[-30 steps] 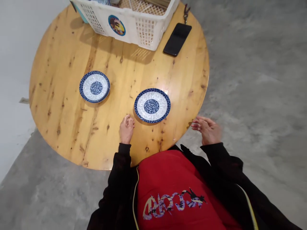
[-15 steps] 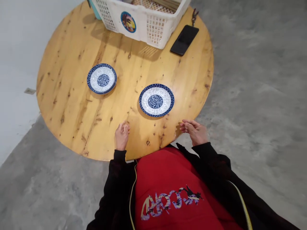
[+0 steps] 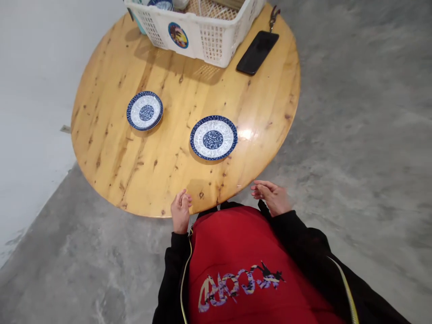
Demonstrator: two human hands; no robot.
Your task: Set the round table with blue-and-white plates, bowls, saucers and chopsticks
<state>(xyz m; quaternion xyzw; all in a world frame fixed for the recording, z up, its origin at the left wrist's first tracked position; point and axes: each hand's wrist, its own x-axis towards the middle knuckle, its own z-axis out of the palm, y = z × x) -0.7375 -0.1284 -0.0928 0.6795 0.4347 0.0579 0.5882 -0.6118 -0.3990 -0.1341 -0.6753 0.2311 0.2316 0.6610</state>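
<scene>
Both hands empty. Left hand (image 3: 181,210): fingers loosely curled, partway spread, nothing gripped; over the near edge of the surface (image 3: 108,166). Right hand (image 3: 272,198): fingers half bent, thumb close to them, no hold on anything; just past the edge, slightly blurred. Plate (image 3: 213,137) lies flat, face up, between the hands and farther in, nearest thing to both, neither touching it.

Handling, my judgement: come at the plate from both sides, low, fingers under the rim, thumbs on top, even lift so it stays level. Glazed rim looks slick, so better a firm pinch than a fingertip drag. The stack (image 3: 145,110), up and to the left, shows more than one rim, slightly offset; count not clear. Squaring the rims first would likely make it safer to carry. Keep sleeves clear of the plate.

Surface: round, knotty wood, glossy, bright glare right of the plate. White basket (image 3: 212,45) at the far side, round sticker (image 3: 178,35) on its side, dishes inside partly cut off by the frame. Phone (image 3: 258,52) with strap (image 3: 274,17) lies right of it. Room: grey floor (image 3: 357,144), pale wall (image 3: 33,90) on the left.
</scene>
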